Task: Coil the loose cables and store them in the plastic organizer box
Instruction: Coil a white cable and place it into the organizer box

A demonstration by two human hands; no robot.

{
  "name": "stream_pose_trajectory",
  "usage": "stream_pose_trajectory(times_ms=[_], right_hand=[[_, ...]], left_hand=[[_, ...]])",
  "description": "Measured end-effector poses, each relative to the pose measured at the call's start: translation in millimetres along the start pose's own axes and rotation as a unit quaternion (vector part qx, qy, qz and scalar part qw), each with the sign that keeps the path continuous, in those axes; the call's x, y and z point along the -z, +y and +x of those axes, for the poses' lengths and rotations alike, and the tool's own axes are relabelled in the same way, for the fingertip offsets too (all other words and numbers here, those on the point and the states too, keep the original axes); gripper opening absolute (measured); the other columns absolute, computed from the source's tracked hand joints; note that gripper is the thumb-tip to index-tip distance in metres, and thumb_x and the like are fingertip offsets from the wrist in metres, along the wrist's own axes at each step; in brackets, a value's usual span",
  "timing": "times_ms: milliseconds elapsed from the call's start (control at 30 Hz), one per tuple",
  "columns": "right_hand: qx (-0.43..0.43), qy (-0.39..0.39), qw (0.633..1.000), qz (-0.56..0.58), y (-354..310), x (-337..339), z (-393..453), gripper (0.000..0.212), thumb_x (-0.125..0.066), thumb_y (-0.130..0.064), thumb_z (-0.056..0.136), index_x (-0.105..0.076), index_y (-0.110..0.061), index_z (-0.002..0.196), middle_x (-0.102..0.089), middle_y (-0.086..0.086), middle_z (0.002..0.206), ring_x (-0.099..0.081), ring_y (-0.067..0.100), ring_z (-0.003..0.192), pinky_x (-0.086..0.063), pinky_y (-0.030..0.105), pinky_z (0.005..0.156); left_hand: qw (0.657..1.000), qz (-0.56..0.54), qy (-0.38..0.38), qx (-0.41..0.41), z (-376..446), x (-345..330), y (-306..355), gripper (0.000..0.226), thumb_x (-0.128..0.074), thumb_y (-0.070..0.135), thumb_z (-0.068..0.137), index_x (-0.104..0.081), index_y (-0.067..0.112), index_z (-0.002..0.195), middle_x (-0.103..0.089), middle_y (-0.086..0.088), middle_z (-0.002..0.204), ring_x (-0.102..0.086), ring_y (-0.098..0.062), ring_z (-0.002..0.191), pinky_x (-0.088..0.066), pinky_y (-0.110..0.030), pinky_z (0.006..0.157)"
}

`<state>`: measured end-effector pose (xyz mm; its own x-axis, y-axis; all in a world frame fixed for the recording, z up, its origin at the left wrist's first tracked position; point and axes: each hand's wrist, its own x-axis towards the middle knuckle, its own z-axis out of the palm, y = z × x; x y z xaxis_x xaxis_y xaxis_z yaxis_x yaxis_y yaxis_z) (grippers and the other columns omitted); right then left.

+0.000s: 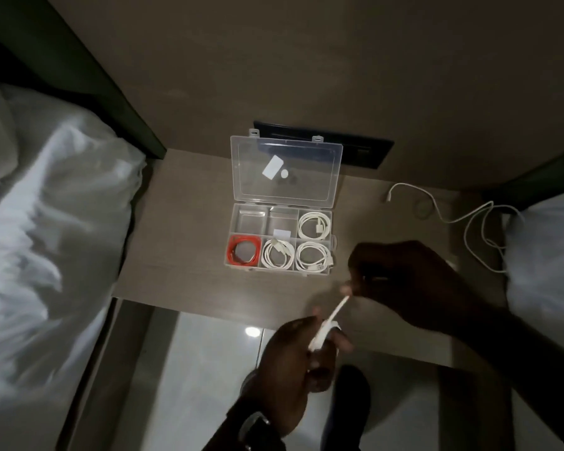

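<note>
**Cable held between both hands, box open**

We see the box (280, 237) on the table (183, 255), lid (285, 170) propped back against the wall. Front row, left to right: a red coil (243, 250), a white coil (277, 253), a second white coil (314, 256). The back right cell holds a third white coil (315, 225); the other two back cells hold no cable. Our left hand (293, 356) is clenched around a white cable (328, 322) in front of the box. Our right hand (401, 281) pinches its upper end at the fingertips. The hands are blurred. A loose cable (469, 222) lies at the table's right, well apart from the box.
</note>
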<state>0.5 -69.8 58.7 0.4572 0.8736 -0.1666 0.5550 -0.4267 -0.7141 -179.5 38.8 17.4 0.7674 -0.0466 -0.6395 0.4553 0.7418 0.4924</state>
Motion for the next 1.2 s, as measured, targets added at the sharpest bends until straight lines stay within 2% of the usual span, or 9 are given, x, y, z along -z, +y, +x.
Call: stream_pose_trajectory(times_ms=[100, 200, 367, 467, 633, 733, 900, 1067, 1200], right_hand=[[-0.046, 0.002, 0.999, 0.000, 12, -22, 2, 0.046, -0.045, -0.060, 0.090, -0.057, -0.018, 0.073, -0.059, -0.001, 0.063, -0.059, 0.010, 0.064, -0.045, 0.033, 0.064], [-0.041, -0.034, 0.998, 0.040, -2, -72, -25, 0.038, -0.038, -0.051, 0.097, -0.048, -0.019, 0.079, -0.053, -0.006, 0.064, -0.055, 0.008, 0.062, -0.044, 0.037, 0.064], [-0.078, -0.050, 0.992, 0.084, -22, -109, -44, 0.028, -0.041, -0.036, 0.094, -0.053, -0.035, 0.120, -0.059, -0.022, 0.096, -0.055, -0.003, 0.087, -0.042, 0.018, 0.079], [-0.103, -0.005, 0.993, 0.062, -26, -110, -42, 0.027, -0.046, -0.025, 0.094, -0.058, -0.038, 0.114, -0.064, -0.021, 0.087, -0.057, -0.008, 0.081, -0.036, 0.008, 0.071], [-0.181, 0.063, 0.968, 0.165, -47, -121, -41, 0.009, -0.055, -0.037, 0.093, -0.057, -0.031, 0.100, -0.073, -0.007, 0.080, -0.067, 0.003, 0.073, -0.054, 0.032, 0.071], [-0.193, 0.101, 0.954, 0.206, -58, -122, -41, 0.010, -0.060, -0.034, 0.091, -0.051, -0.031, 0.088, -0.069, -0.010, 0.074, -0.065, 0.003, 0.062, -0.056, 0.037, 0.063], [-0.113, 0.079, 0.968, 0.210, -68, -104, -32, 0.022, -0.062, -0.020, 0.082, -0.062, -0.032, 0.101, -0.067, -0.017, 0.095, -0.067, 0.003, 0.083, -0.054, 0.019, 0.070], [-0.144, 0.110, 0.946, 0.270, -52, -88, -18, 0.012, -0.067, -0.015, 0.087, -0.070, -0.026, 0.083, -0.072, -0.007, 0.074, -0.067, 0.005, 0.062, -0.050, 0.014, 0.057], [-0.123, 0.132, 0.966, 0.183, -52, -100, -10, 0.008, -0.067, -0.020, 0.086, -0.065, -0.027, 0.085, -0.065, -0.013, 0.087, -0.065, 0.006, 0.082, -0.053, 0.024, 0.068]], left_hand=[[0.956, -0.266, -0.117, -0.040, -4, 7, 16, 0.041, -0.040, 0.044, 0.098, -0.063, 0.009, 0.092, -0.048, 0.007, 0.055, -0.041, -0.005, 0.047, -0.034, -0.015, 0.052], [0.936, -0.323, -0.027, -0.133, 6, 10, 31, 0.034, -0.032, 0.021, 0.101, -0.064, 0.010, 0.099, -0.054, 0.006, 0.072, -0.049, -0.004, 0.063, -0.041, -0.011, 0.068], [0.944, -0.199, 0.143, -0.219, 18, 7, 23, 0.017, -0.046, 0.013, 0.092, -0.062, 0.007, 0.093, -0.058, -0.006, 0.073, -0.060, -0.018, 0.066, -0.056, -0.027, 0.066], [0.939, -0.113, 0.202, -0.253, 16, 5, 16, 0.013, -0.051, 0.016, 0.091, -0.062, 0.010, 0.088, -0.057, -0.005, 0.069, -0.058, -0.019, 0.063, -0.052, -0.031, 0.059], [0.909, -0.201, 0.270, -0.246, 21, 7, 23, 0.020, -0.041, 0.014, 0.098, -0.058, 0.012, 0.088, -0.043, 0.003, 0.061, -0.038, -0.009, 0.047, -0.034, -0.022, 0.048], [0.907, -0.105, 0.306, -0.269, 19, 4, 27, 0.021, -0.044, 0.020, 0.098, -0.060, 0.014, 0.085, -0.048, 0.001, 0.062, -0.042, -0.011, 0.050, -0.033, -0.026, 0.053], [0.919, 0.145, 0.259, -0.260, 6, 5, 21, 0.022, -0.048, 0.018, 0.098, -0.061, 0.005, 0.087, -0.064, -0.009, 0.076, -0.061, -0.017, 0.069, -0.052, -0.031, 0.063], [0.918, 0.214, 0.249, -0.222, -5, 14, 27, 0.028, -0.042, 0.007, 0.097, -0.061, 0.007, 0.075, -0.047, -0.024, 0.059, -0.048, -0.023, 0.055, -0.041, -0.029, 0.050], [0.939, 0.138, 0.273, -0.157, -7, 16, 20, 0.032, -0.046, 0.015, 0.097, -0.059, 0.014, 0.068, -0.060, 0.007, 0.051, -0.054, -0.004, 0.048, -0.046, -0.021, 0.049]])
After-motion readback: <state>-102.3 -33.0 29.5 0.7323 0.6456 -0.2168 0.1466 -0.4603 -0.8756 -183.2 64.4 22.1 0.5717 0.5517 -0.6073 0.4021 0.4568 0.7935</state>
